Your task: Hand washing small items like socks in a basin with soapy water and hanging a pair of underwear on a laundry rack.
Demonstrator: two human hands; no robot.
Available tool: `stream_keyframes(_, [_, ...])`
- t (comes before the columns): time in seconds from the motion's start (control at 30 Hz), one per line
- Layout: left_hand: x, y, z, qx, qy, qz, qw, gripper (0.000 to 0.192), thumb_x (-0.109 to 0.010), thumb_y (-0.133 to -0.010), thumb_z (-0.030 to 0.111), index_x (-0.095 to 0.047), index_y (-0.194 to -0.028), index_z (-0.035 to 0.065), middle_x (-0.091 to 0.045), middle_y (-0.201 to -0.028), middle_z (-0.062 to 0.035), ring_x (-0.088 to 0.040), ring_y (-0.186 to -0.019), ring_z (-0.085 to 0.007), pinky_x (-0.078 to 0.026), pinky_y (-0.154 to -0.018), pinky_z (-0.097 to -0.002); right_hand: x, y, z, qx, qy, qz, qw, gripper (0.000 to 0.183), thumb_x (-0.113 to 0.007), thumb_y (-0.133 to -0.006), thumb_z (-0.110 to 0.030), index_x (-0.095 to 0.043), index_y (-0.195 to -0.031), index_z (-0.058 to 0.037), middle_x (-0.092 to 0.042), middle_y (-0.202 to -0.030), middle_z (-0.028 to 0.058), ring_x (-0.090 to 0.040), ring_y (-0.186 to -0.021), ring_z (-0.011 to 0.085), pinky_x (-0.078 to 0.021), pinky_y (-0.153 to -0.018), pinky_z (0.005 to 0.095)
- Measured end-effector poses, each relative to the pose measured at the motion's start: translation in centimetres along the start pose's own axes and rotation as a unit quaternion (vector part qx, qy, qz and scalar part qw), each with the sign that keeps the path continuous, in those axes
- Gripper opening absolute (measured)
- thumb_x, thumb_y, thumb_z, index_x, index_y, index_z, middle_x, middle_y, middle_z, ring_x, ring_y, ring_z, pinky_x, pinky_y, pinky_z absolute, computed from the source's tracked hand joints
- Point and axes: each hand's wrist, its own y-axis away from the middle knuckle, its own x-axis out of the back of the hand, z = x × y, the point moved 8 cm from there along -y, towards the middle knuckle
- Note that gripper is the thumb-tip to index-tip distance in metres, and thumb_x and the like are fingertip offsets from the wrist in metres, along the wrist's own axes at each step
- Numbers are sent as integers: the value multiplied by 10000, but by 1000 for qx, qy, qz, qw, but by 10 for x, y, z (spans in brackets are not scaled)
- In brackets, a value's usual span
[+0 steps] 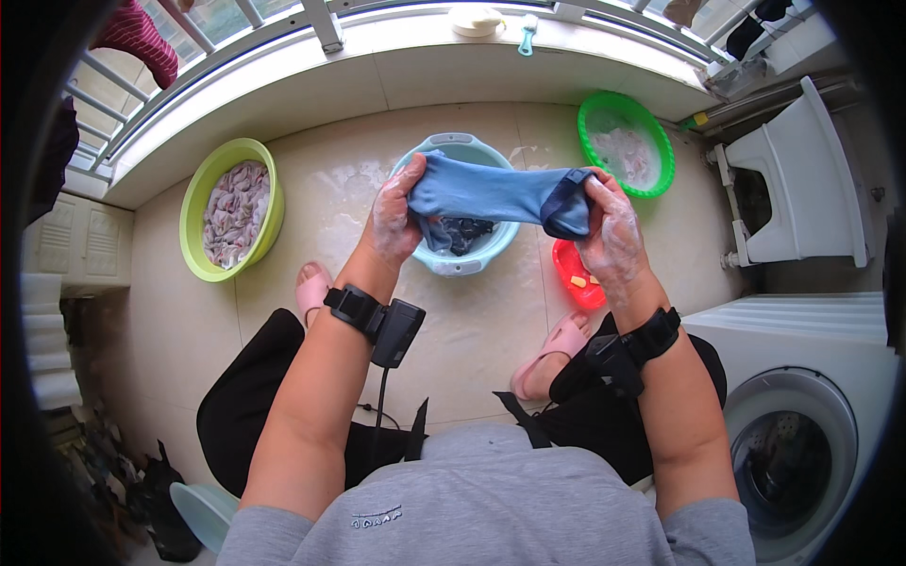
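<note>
A blue cloth garment (488, 187) with a dark navy edge is stretched sideways between my two hands. My left hand (396, 212) grips its left end, and my right hand (612, 219) holds the navy-edged end. White suds coat both hands. Beneath the garment, a light blue plastic basin (463, 265) stands on the floor, partly hidden by the cloth. Dark wet fabric (467, 233) lies inside that basin. Just below my right hand is a red plastic dish (582, 286) with small yellowish pieces, perhaps soap, in it.
On the left stands a lime-green basin (276, 240) of wet patterned cloth; a bright green basin (665, 159) with sudsy cloth is at back right. A brush (527, 35) lies on the ledge (417, 49). A washing machine (715, 339) stands at right. The tiled floor (340, 191) has wet patches.
</note>
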Motion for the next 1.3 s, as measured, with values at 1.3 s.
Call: stream_keyframes(1.3, [-39,11,-9,-41,-328,-51,942,181,-538,-873,241,-536,-876,60,-525,-737,16,-491,-648,-56,-411,-604,-194,-22,13,11,-80,44,21,996,101,-556,-856,-156,-484,-873,-87,-416,-621,-16,-388,-470,66,-316,-390,205])
